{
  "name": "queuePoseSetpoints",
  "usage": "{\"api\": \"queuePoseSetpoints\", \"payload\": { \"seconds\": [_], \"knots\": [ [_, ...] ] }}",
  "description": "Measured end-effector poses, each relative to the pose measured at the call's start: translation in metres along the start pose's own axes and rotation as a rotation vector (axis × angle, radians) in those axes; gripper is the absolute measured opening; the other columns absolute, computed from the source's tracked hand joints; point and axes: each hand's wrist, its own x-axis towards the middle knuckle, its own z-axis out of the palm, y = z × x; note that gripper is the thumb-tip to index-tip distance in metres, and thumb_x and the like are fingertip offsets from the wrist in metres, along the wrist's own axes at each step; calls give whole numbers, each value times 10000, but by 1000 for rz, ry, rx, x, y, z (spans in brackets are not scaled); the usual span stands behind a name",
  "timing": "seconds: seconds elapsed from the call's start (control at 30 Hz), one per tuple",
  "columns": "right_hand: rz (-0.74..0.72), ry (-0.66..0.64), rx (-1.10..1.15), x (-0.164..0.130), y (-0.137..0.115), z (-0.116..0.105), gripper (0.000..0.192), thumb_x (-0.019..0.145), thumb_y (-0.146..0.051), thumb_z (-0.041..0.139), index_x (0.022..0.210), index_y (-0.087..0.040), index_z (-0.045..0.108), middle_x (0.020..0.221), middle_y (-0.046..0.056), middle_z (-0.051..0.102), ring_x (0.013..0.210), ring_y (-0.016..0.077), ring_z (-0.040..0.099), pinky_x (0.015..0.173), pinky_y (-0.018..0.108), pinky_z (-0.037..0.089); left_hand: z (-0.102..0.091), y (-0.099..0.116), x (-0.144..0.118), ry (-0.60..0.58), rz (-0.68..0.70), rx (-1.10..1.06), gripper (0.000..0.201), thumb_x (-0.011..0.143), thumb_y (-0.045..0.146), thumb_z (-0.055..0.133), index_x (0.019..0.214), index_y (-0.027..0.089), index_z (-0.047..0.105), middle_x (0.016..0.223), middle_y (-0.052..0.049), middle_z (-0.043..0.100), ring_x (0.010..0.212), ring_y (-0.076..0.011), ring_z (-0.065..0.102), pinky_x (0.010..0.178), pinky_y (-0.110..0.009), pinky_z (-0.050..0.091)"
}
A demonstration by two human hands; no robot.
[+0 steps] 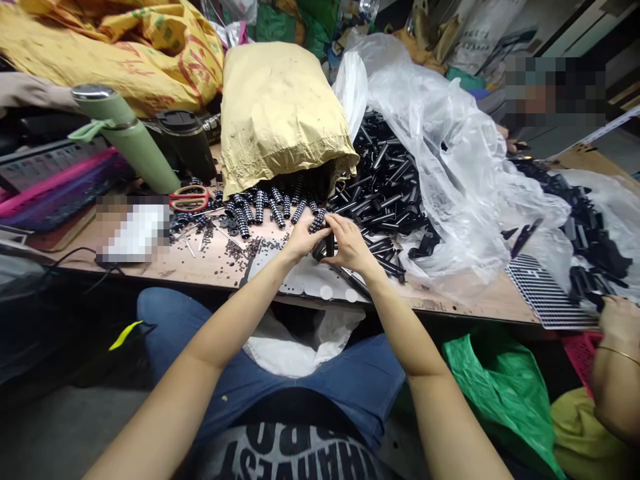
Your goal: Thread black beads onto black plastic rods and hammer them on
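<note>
Black plastic part: a short dark piece [329, 243] sits upright between both hands, just right of the frame's centre, over the near edge of the bench [210, 270].
Left hand: the left hand [301, 240] is curled, fingertips pinched on the piece's left side.
Right hand: the right hand [350, 245] is curled too, thumb and fingers closed on the same piece from the right; the two hands touch.
Pale sheet: a whitish sheet [320, 283] with round marks lies on the bench right under the hands.
Ribbed pieces: black-and-white ribbed parts [260, 210] lie scattered just above and left of the hands, spilling from the mouth of a tan paper sack [280, 110].
Black pile: a heap of black tube-like parts [385, 187] lies right of the sack, on clear plastic sheeting [450, 153], touching the area beside the right hand.
Scissors: red-handled scissors [189, 198] lie left of centre, near a green bottle [127, 137] and a dark cup [187, 143].
Yellow sack: a yellow printed bag [125, 47] fills the upper left.
Co-worker: another person's hand [620, 320] with a gold bangle rests at the right edge, beside a striped tray [547, 297].
Below the bench: a green plastic bag [500, 393] sits at lower right.
</note>
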Motion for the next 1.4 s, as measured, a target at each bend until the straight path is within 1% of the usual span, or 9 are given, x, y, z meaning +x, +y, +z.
{"api": "queuePoseSetpoints", "payload": {
  "seconds": [0.1, 0.2, 0.37, 0.6, 0.8, 1.1, 1.2, 1.3, 1.4],
  "knots": [
    [31, 96, 81, -8, -8, 1, 1137, 604, -530, 815, 1501, -152, 226, 1468, 194, 389, 1383, 339, 354, 1154, 532, 294, -4, 2, -13, -23, -10, -89, 405, 814, 438, 684, 1080, 155, 567, 673, 37, 543, 391, -45, 419, 353, -173, 299],
    [31, 173, 191, -21, -22, 7, 1185, 577, -636, 788, 1496, -146, 223, 1457, 200, 403, 1375, 343, 372, 1151, 539, 306, -7, 4, -29, -35, -51, -177, 410, 825, 464, 660, 1071, 146, 577, 660, 35, 528, 406, -49, 443, 356, -163, 311],
    [8, 210, 289, -34, -48, 11, 1182, 597, -638, 778, 1506, -156, 196, 1478, 198, 376, 1389, 332, 356, 1125, 513, 364, -7, 6, -58, 24, -115, -243, 525, 852, 494, 600, 1275, 190, 539, 535, 74, 449, 319, -50, 347, 303, -154, 198],
    [-97, 182, 218, -38, -74, 16, 1150, 652, -575, 770, 1521, -156, 145, 1468, 194, 381, 1396, 311, 344, 1161, 497, 319, 4, 7, -80, 178, -148, -338, 403, 747, 392, 662, 1014, 91, 653, 620, 9, 576, 423, -120, 541, 379, -231, 437],
    [-60, 91, 210, -46, -82, 15, 1145, 654, -482, 797, 1515, -159, 114, 1499, 203, 329, 1424, 312, 299, 1175, 504, 292, 11, 13, -95, 158, -163, -277, 518, 725, 438, 706, 1110, 98, 642, 638, 12, 584, 399, -129, 561, 351, -223, 438],
    [149, 156, 428, -55, -86, 30, 1060, 554, -344, 837, 1426, -161, 263, 1380, 171, 423, 1294, 290, 445, 1111, 461, 390, 10, 13, -94, 82, -355, -127, 332, 870, 376, 564, 1027, 95, 646, 660, -35, 600, 417, -120, 552, 409, -240, 476],
    [223, 187, 398, -58, -85, 49, 1051, 546, -333, 826, 1417, -149, 268, 1367, 180, 430, 1290, 304, 440, 1105, 486, 384, 4, -6, -94, 55, -201, 111, 359, 902, 350, 511, 1123, 102, 648, 859, -92, 638, 606, -150, 625, 588, -306, 551],
    [312, 204, 297, -62, -83, 70, 910, 655, -290, 744, 1417, -109, 279, 1370, 222, 431, 1311, 324, 410, 1105, 522, 355, -3, -34, -99, 72, 204, 636, 415, 862, 265, 568, 1251, 127, 614, 1049, -131, 597, 944, -217, 609, 861, -374, 520],
    [358, 130, 168, -74, -74, 74, 785, 744, -275, 680, 1414, -98, 313, 1380, 230, 436, 1316, 318, 399, 1087, 507, 359, -13, -56, -102, -34, 406, 1115, 435, 884, 144, 476, 1307, 104, 568, 1073, -158, 592, 1004, -239, 563, 918, -397, 476]
  ]
}}
